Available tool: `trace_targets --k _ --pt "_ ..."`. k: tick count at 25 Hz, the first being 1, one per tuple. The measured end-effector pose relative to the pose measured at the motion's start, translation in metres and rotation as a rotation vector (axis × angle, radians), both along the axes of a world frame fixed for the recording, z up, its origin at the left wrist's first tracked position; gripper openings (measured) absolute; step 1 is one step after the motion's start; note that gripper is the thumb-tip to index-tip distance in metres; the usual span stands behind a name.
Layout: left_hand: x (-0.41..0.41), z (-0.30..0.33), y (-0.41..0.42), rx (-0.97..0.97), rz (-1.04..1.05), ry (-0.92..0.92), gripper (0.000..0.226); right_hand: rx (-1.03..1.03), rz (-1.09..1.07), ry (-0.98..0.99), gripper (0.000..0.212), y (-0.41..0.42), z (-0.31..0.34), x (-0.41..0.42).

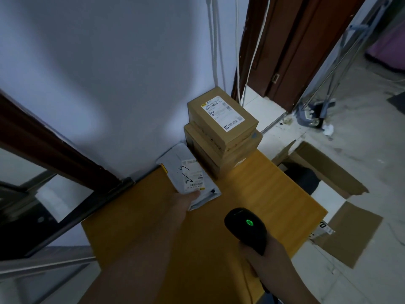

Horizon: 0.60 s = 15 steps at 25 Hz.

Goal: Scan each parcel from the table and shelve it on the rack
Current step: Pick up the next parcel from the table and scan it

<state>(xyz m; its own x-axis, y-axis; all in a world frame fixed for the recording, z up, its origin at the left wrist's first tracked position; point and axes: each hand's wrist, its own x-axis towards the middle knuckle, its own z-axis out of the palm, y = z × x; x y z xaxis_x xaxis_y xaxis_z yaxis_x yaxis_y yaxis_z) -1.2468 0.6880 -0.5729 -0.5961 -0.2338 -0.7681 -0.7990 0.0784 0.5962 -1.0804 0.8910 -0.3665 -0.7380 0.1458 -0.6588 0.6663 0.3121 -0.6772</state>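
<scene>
Both hands busy — left (186, 201) pinches grey labelled mailer (190, 175), right (266, 257) grips black scanner (246, 229).

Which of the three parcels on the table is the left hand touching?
The flat grey mailer bag: the left hand grips its near edge. The two stacked cardboard boxes behind it are untouched.

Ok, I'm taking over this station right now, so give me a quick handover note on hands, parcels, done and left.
Left hand: gripping the near edge of the grey mailer, label up, on the table.
Right hand: holding the scanner, green light on, aimed toward the mailer.
Two cardboard boxes, top box on lower box, stand stacked against the wall.
Done: cannot tell; rack not in view.
Left: shelve the mailer, then scan and shelve both boxes.
</scene>
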Motion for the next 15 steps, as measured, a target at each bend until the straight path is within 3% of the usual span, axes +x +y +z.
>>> trace_targets --k 8,12,15 --pt "-0.011 -0.015 0.003 0.067 -0.001 -0.089 0.061 -0.004 -0.027 0.033 0.024 -0.004 -0.005 -0.001" --pt "-0.008 -0.049 -0.005 0.006 0.076 -0.061 0.077 -0.022 -0.012 0.024 0.018 -0.004 -0.006 0.001" --pt "-0.005 -0.032 -0.003 -0.005 0.106 -0.033 0.063 -0.041 0.008 0.040 0.019 -0.006 -0.005 0.003"
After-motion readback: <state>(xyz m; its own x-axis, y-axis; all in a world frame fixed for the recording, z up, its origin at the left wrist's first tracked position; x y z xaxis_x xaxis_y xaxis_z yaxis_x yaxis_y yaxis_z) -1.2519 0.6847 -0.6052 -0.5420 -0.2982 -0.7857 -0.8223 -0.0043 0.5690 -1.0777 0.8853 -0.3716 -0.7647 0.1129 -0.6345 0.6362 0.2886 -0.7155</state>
